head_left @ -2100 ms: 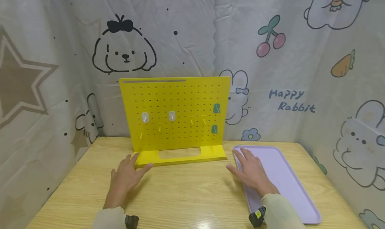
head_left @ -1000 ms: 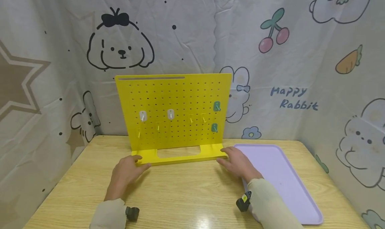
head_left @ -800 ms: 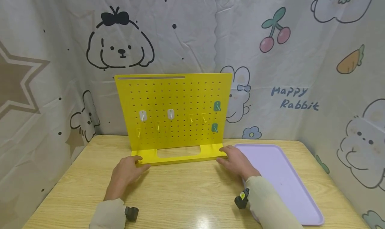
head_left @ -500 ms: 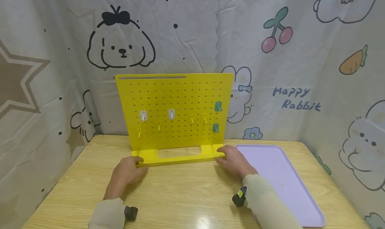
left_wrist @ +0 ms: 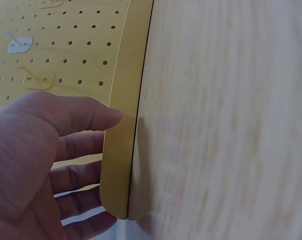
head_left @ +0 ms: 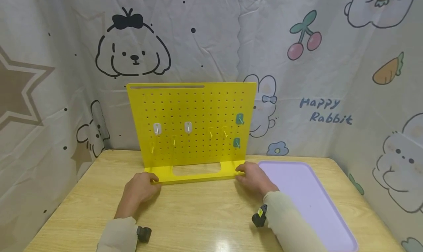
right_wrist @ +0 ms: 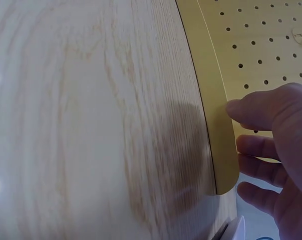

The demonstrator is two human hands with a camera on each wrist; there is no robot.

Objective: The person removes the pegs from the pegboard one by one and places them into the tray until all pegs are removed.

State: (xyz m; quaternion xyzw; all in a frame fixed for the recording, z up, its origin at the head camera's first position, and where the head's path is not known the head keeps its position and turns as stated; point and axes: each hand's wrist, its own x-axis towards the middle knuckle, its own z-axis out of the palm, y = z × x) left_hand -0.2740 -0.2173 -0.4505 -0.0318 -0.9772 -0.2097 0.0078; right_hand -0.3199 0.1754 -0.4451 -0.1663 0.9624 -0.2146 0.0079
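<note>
Fingers (head_left: 152, 177) curled around pegboard base (head_left: 195, 177).

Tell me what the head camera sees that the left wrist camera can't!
Only the head view shows the whole scene: the right hand at the right end of the pegboard's base, the purple tray, the green hooks and the cartoon curtain. Only the left wrist view shows, close up, the left hand's thumb lying on the base lip with fingers curled round its end. Both show the yellow pegboard, a white hook and the wooden table.
</note>
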